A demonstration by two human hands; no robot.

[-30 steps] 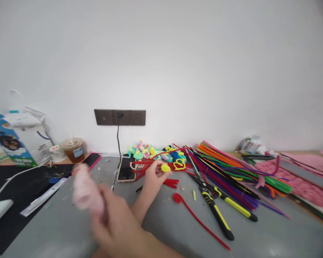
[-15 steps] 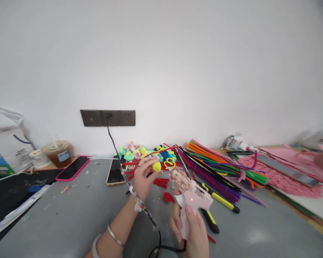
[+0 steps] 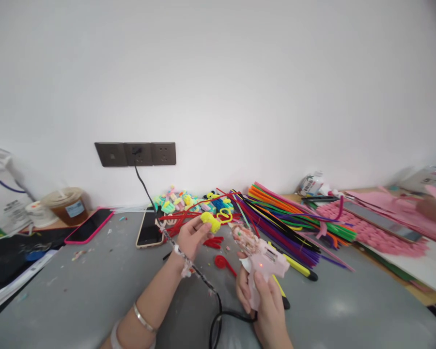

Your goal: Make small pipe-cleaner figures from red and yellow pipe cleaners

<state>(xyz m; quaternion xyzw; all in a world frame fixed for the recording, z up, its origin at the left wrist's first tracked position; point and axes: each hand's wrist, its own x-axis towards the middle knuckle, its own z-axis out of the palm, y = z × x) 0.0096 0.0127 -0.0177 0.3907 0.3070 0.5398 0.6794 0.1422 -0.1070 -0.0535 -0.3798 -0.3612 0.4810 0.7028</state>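
Note:
My left hand [image 3: 189, 237] pinches a small yellow fuzzy piece [image 3: 210, 221] just above the grey table [image 3: 94, 291]. My right hand [image 3: 263, 300] grips the handle of a pink hot glue gun [image 3: 259, 257], whose nozzle points up and left toward the yellow piece, a short gap away. A small red light shows on the gun's body. Its black cord [image 3: 189, 264] runs under my left wrist up to the wall socket [image 3: 136, 153]. A red coiled pipe cleaner [image 3: 222, 262] lies on the table between my hands.
A heap of coloured pipe cleaners [image 3: 287, 215] lies right of the hands, with yellow-handled cutters [image 3: 298, 268] beside the gun. Two phones [image 3: 148, 229] [image 3: 89, 226] lie at left, a lidded drink cup [image 3: 66, 204] behind them. Pink sheets [image 3: 378, 232] and another person's hand [image 3: 434, 211] are at far right.
My right hand came in from the left with the glue gun and now holds it by the yellow piece. My left hand lifted the piece slightly. The view shifted right.

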